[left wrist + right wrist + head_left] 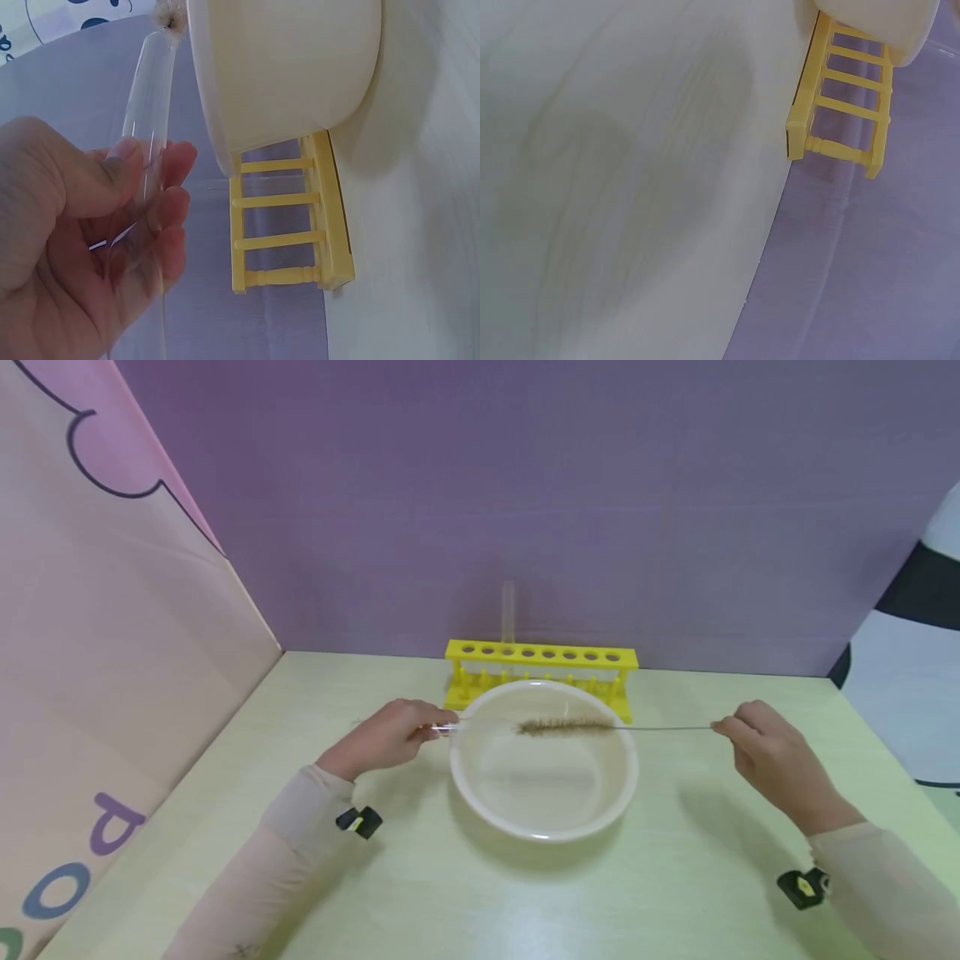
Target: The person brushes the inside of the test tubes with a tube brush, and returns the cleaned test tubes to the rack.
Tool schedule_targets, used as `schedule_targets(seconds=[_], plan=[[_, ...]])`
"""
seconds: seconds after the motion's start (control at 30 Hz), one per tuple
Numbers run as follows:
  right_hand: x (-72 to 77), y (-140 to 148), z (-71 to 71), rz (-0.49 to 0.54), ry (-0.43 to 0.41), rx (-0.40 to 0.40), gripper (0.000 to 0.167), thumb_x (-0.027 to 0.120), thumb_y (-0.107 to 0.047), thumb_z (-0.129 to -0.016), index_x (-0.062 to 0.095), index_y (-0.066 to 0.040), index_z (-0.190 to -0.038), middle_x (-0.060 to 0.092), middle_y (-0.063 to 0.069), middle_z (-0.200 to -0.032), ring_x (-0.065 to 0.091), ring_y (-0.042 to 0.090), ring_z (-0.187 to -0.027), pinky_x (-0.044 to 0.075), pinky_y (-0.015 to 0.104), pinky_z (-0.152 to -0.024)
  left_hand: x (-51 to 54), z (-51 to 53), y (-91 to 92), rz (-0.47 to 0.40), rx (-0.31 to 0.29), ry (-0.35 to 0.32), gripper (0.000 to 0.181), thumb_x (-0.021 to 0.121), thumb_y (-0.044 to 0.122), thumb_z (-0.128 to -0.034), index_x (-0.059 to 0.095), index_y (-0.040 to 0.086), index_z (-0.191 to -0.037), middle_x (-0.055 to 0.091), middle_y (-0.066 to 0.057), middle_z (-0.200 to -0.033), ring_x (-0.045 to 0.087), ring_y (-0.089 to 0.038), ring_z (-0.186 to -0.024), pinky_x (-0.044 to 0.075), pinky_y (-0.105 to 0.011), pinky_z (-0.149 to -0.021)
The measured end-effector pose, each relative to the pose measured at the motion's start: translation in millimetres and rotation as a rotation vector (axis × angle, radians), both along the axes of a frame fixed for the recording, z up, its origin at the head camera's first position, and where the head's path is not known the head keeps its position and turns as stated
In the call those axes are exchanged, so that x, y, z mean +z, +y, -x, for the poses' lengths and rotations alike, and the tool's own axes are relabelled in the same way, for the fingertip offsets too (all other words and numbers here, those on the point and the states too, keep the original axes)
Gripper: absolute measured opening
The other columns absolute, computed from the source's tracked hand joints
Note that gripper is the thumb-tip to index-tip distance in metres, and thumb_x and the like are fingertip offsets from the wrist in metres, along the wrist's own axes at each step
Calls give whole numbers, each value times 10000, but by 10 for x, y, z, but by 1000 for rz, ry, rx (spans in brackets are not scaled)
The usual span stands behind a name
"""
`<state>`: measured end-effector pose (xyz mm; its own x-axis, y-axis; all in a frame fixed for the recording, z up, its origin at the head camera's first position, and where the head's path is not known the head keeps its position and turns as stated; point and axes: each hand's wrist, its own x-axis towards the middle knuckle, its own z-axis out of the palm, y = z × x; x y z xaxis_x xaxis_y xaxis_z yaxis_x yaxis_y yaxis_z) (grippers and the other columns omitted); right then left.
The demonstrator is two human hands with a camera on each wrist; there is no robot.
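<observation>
Test tube (152, 82) and tube brush (566, 727) nearly end to end over the basin (543, 837).
Left hand (386, 739) grips the tube, right hand (776, 762) pinches the brush's wire (667, 727); an off-line push could knock the tube loose.

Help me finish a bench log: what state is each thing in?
Held tube: in the left grip, end near the bristles
Brush: roughly level, wire in the right grip
Basin: upright on the table, contents unclear
Rack: upright
Other tube: standing in the rack
</observation>
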<state>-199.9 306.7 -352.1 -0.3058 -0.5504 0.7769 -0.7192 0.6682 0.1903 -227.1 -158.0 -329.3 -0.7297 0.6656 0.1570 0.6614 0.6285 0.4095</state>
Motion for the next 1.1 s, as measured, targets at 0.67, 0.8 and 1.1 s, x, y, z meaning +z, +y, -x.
schedule_targets(seconds=[0.67,0.8,1.1], plan=[[22,-43,-41,54,131,33,354,322,-61,-933,603,54,-754,467,127,-632,405,243,-555,328,301,-533,29,-10,26,-23,-37,-84,381,492,-120,-882,607,-7,-1227,677,-90,-1098,644,-164,-961,508,-219,-739],[14,-50,-35,52,129,37,354,326,-67,-936,608,53,-758,471,126,-633,408,242,-556,331,299,-532,25,-12,39,-32,-36,-80,369,507,-110,-883,612,-6,-1221,673,-94,-1116,647,-161,-969,507,-216,-740],[2,-78,-17,59,143,51,338,331,-57,-927,606,53,-763,465,127,-628,403,243,-547,325,301,-523,23,-4,61,-34,-32,-94,373,495,-116,-883,602,-17,-1227,681,-92,-1086,650,-168,-968,514,-210,-750]])
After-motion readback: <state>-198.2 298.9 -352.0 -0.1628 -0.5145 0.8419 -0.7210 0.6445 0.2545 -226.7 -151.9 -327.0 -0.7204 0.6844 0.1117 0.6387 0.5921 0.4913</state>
